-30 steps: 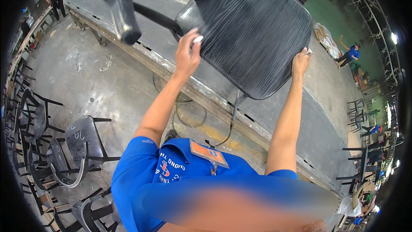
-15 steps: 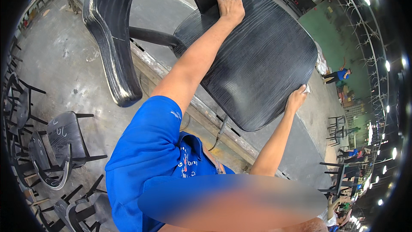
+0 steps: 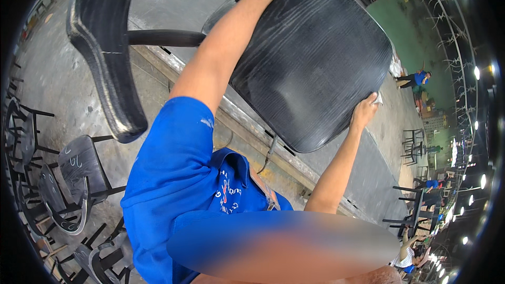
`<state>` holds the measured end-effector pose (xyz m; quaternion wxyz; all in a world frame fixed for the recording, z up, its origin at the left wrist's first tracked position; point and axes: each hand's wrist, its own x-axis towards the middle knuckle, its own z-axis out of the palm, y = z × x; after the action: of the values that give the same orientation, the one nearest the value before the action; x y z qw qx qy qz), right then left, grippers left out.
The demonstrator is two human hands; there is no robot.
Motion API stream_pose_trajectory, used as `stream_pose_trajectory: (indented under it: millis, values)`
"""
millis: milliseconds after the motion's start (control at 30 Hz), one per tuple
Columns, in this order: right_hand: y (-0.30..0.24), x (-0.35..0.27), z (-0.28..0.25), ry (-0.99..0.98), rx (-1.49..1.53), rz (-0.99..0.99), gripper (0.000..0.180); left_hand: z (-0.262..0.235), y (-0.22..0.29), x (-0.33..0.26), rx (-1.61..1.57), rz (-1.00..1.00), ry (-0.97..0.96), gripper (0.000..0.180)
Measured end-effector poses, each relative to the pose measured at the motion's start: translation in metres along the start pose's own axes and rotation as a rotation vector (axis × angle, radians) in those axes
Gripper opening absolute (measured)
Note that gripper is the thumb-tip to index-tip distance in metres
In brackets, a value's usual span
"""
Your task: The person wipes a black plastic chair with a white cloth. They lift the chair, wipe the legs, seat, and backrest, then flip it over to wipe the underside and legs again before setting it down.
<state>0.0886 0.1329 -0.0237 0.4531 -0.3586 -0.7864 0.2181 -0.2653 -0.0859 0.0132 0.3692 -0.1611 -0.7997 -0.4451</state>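
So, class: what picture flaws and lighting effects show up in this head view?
Head view: fisheye bends the concrete ledge; black vignette rings the rim; ceiling lamps flare at right; the black chair seat shows sheen; a smeared blur covers the lower centre.

Orange rectangular badge (image 3: 263,192) on blue shirt (image 3: 179,179) chest

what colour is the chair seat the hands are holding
Black, with a fine wood-grain texture across the chair seat; it shows best in the head view.
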Motion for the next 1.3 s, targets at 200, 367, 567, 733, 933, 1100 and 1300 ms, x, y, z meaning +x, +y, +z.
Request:
stream_pose_trajectory:
  millis: [200, 367, 567, 733, 933, 1100, 1300]
  values:
    - [0.001, -0.004, 0.002, 0.009, 0.024, 0.013, 0.046, 0.001, 0.007, 0.009, 0.062, -0.010, -0.012, 0.015]
    - [-0.001, -0.007, 0.003, 0.001, 0.036, 0.019, 0.046, -0.045, 0.008, -0.004, 0.410, 0.039, -0.384, 0.016]
    - [-0.014, -0.005, 0.005, -0.022, 0.066, 0.031, 0.044, -0.051, 0.015, -0.002, 0.580, 0.185, 0.015, 0.012]
    - [-0.012, 0.003, 0.012, -0.024, 0.130, 0.011, 0.043, -0.078, 0.028, -0.024, 0.303, 0.503, 0.233, 0.011]
    - [-0.009, 0.007, 0.021, -0.033, 0.151, 0.010, 0.043, -0.166, 0.047, -0.002, 0.657, 0.661, 0.658, 0.019]
    - [-0.015, -0.008, 0.015, -0.046, 0.252, 0.021, 0.043, -0.232, 0.018, 0.068, 0.607, 0.551, 0.696, 0.027]
    - [-0.024, -0.031, 0.001, -0.066, 0.210, 0.041, 0.043, -0.231, 0.024, 0.110, 0.513, 0.794, 0.453, 0.027]
